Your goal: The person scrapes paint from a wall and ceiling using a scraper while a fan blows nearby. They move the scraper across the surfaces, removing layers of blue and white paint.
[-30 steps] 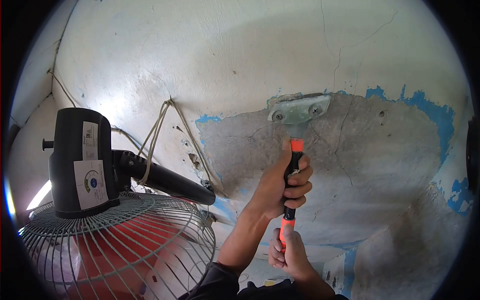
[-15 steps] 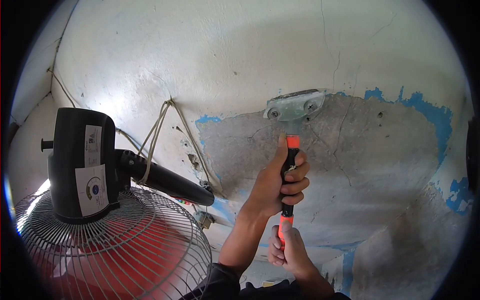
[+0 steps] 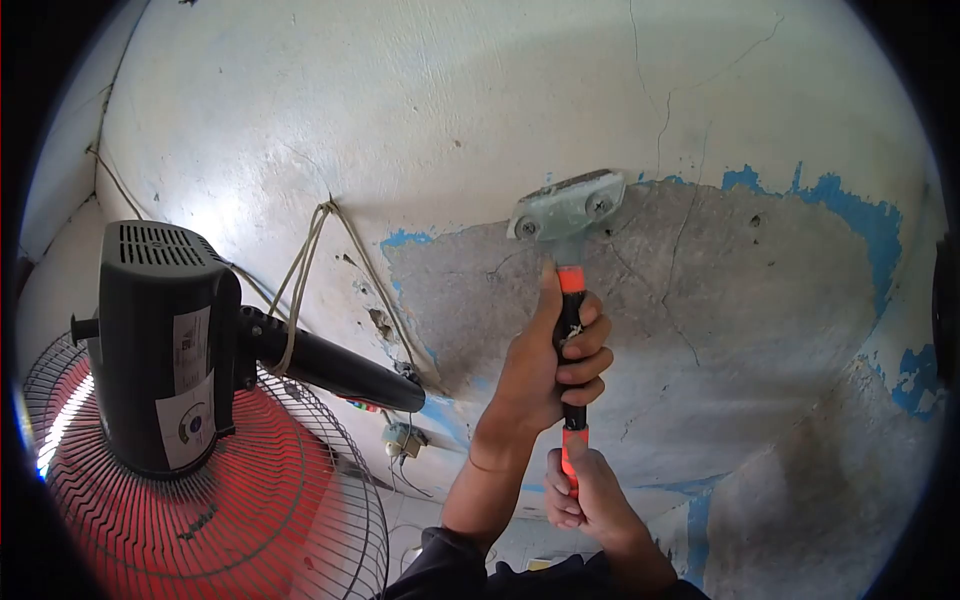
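Observation:
A long-handled scraper (image 3: 575, 315) with an orange-and-black handle is held up against the wall. Its pale, dusty head (image 3: 567, 207), fixed with two screws, lies slightly tilted along the upper edge of a bare grey patch (image 3: 640, 270). My left hand (image 3: 560, 360) is wrapped around the upper part of the handle, thumb pointing up beside the orange collar. Lower down, my right hand (image 3: 580, 488) grips the orange end of the same handle. The blade's cutting edge against the wall is hard to make out.
A black pedestal fan (image 3: 160, 350) with a wire cage (image 3: 220, 520) fills the lower left, close to my left forearm. Cord (image 3: 310, 250) loops from the wall over its pole (image 3: 340, 370). Blue paint remnants (image 3: 860, 215) border the patch, and thin cracks (image 3: 665, 120) run through the wall.
The scraper and both hands have shifted slightly left, with the head a little higher in view. The fan's head and cage have turned, and its vented top now shows.

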A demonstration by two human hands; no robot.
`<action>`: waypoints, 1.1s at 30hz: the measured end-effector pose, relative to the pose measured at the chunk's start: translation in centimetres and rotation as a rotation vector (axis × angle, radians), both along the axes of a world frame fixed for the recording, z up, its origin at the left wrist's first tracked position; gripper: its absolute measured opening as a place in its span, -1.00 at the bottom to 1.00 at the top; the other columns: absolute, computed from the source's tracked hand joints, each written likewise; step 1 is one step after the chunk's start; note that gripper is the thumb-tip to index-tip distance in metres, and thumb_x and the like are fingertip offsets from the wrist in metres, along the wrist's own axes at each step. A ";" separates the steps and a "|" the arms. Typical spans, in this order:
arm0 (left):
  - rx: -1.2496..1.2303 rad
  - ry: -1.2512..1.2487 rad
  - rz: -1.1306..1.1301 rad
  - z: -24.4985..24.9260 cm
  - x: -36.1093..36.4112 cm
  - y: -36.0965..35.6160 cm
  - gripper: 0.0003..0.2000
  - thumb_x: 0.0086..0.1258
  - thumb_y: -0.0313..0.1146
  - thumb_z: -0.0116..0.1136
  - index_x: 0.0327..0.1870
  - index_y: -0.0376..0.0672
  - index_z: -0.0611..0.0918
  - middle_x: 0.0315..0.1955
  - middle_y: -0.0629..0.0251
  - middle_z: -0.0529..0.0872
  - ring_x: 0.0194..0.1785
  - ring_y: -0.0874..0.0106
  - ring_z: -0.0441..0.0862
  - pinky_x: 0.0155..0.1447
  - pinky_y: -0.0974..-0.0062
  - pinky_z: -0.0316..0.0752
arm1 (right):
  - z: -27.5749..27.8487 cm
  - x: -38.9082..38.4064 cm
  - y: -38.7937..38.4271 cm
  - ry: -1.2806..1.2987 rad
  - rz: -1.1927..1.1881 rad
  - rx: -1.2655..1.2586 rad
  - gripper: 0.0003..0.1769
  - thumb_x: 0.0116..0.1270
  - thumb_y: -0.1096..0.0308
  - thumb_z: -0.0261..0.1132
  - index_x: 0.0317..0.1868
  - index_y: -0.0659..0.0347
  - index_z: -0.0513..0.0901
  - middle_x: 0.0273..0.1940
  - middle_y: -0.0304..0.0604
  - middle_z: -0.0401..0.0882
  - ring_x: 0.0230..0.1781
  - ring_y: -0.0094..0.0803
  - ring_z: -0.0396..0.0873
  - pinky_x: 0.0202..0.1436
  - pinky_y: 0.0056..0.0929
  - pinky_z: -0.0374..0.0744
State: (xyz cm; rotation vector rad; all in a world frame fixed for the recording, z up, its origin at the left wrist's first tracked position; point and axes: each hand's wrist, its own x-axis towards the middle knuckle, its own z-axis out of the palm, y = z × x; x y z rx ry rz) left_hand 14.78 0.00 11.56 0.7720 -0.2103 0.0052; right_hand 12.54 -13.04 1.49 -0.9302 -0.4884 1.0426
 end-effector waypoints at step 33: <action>-0.157 -0.054 -0.158 -5.5 -1.1 -5.1 -0.56 0.58 0.10 -0.30 -0.23 -0.13 0.40 -0.55 0.54 0.30 -0.68 0.67 0.22 -0.52 0.66 0.18 | -4.6 1.2 -4.5 0.118 0.214 0.465 -0.40 0.47 -0.31 -0.16 -0.29 0.11 0.36 -0.70 -0.35 0.17 -0.82 -0.53 0.15 -0.68 -0.51 0.18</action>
